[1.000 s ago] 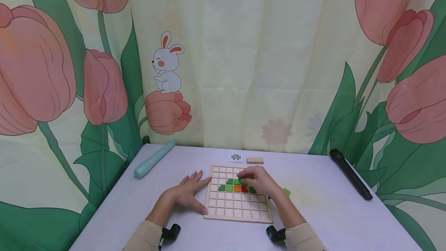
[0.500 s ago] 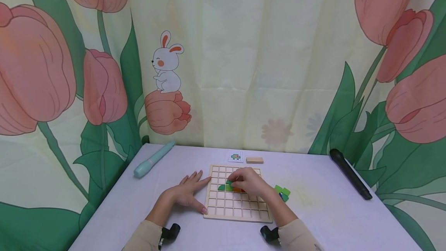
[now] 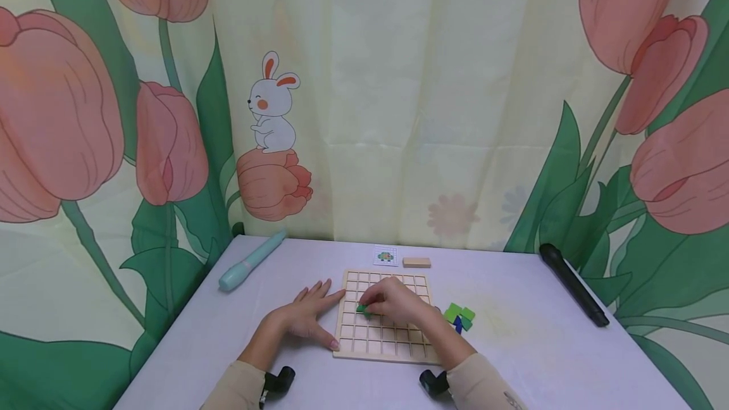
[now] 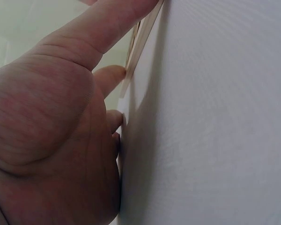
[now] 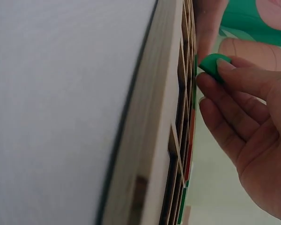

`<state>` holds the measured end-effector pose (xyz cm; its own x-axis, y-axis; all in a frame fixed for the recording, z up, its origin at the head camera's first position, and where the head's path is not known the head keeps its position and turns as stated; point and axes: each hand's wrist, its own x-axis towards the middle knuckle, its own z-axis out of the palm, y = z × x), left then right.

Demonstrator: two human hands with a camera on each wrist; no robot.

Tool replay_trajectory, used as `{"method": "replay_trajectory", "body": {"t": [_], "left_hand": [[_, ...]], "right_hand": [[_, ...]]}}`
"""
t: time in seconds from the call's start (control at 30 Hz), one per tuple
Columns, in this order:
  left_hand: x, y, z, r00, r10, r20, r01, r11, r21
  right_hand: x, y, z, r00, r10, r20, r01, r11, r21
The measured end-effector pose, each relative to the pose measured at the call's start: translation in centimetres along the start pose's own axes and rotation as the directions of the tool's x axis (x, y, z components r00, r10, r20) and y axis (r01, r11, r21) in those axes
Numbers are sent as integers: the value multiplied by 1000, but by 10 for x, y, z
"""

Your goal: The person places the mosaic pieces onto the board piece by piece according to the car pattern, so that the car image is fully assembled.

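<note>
A wooden grid board lies on the white table. Beside its left edge my left hand is spread flat, with the thumb and a finger touching the frame. Over the upper left part of the grid, my right hand pinches a green tile with a curved edge between thumb and fingers. In the right wrist view the tile is tilted, just above the grid. Green, orange and red tiles sit in the board, mostly hidden by the right hand in the head view.
Loose green tiles and a blue piece lie right of the board. Behind it are a small picture card and a wooden block. A teal stick lies at left, a black one at right.
My right hand has moved left across the board with the green tile, from the right side of the coloured row to its left end. The left hand has not moved.
</note>
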<state>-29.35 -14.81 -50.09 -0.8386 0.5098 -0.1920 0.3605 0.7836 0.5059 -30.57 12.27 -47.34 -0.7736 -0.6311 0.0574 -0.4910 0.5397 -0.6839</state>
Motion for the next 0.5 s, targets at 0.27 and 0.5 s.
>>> {"method": "replay_trajectory", "body": {"t": [0.27, 0.5], "left_hand": [[0, 0, 1, 1000, 11, -5, -11, 1000, -4], [0, 0, 1, 1000, 2, -6, -2, 1000, 2]], "right_hand": [[4, -1, 5, 1000, 1, 29, -1, 1000, -6], [4, -4, 5, 999, 3, 36, -3, 1000, -6]]}}
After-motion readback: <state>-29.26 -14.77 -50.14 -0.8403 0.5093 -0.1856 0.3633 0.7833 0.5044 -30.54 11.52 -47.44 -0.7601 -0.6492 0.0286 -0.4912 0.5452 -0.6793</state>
